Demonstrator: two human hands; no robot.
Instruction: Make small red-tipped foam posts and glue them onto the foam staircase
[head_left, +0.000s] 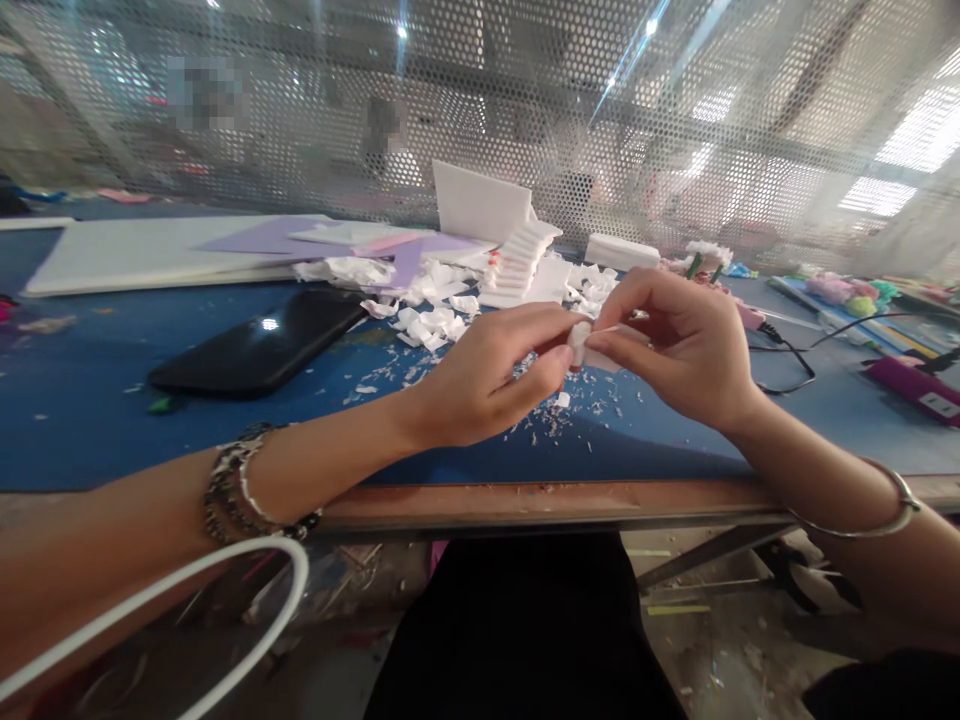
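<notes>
Between my fingertips, above the blue table, is a small white folded piece [577,341], perhaps foam or paper. My left hand [499,375] pinches its left side between thumb and forefinger. From the right, my right hand [675,345] closes thumb and fingers on a thin white strip [606,360] that seems to join the piece; my fingers hide part of it. Just behind my hands lie white scraps [431,325] and a stack of white pieces [517,265] with orange marks. Tiny white shavings [551,425] are scattered under my hands.
A black phone [259,345] lies at left. White and purple sheets [255,240] spread behind it, with an upright white board [480,203] at the back. To the right are a black cable [799,365] and a purple object [915,390]. The wooden table edge [525,498] is nearest me.
</notes>
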